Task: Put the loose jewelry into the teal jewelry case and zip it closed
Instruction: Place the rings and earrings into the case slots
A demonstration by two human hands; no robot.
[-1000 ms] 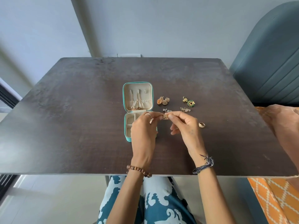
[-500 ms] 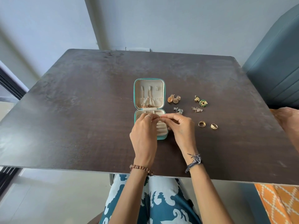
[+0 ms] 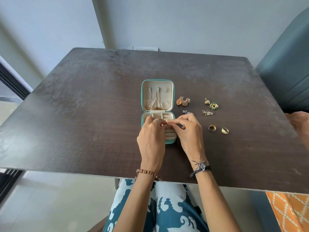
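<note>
The teal case (image 3: 158, 96) lies open near the middle of the worktop (image 3: 83, 114), its lid flat behind the base, so every compartment faces up and can be reached from above. Both hands meet over the base: the left hand (image 3: 151, 143) and the right hand (image 3: 190, 131) each have a fingertip grip pressed together on one small gold piece (image 3: 166, 121), too small to identify, held just above the padded slots. Two hands on so tiny a thing probably means it is being steadied or fastened before it is seated.

The rest of the loose jewelry waits to the right of the case: gold round earrings (image 3: 183, 101) just beside the lid, a small silver piece (image 3: 187, 112) close by the right hand's knuckles, triangle earrings (image 3: 207, 112) and green earrings (image 3: 212, 104) further right, and two gold rings (image 3: 218, 129) near the right wrist. A chain already hangs inside the lid.

All of it sits well away from the worktop's edges. Left of the case the worktop shows bare surface, while the right hand's path to each piece is short and unblocked. The zip cannot run until the lid folds over.
</note>
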